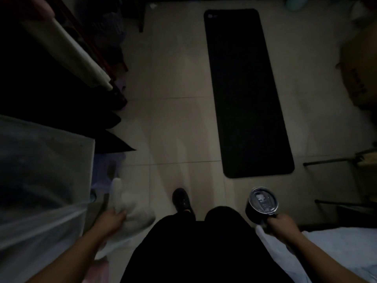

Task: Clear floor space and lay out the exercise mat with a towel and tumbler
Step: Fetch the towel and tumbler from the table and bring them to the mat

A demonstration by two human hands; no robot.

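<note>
At far left, a clear plastic-covered block (40, 180) and dark piled items (61, 68) are seen along the wall, too dim to name. Just right of the block, one white towel (132, 209) is held bunched in the left hand (111, 221); its grip is closed round the cloth, part of which is blurred. Centre frame, dark trousers (193, 242) and one dark shoe (181, 199) are seen on the tiled floor (173, 129); the other foot is not in view. Right of centre, one black exercise mat (244, 88) is already laid out flat on the floor, running away from the person, with bare tile on both long sides. Near its closer end, one black tumbler (262, 202) with a clear lid is carried upright in the right hand (282, 222); the grip is closed on it low at its near side, apparently by a handle, though that cannot be told for sure. At lower right, a pale bed edge (336, 252) is seen; at far right, a cardboard box (359, 74) and dark rack bars (330, 160).

Step judged: clearing and mat-laying done; towel and tumbler being brought to the mat. Next move is judged to call for stepping forward and right, then the towel being set on the mat and the tumbler stood upright beside or on it.

Count: mat one, towel one, tumbler one, hands two, shoe one visible.
</note>
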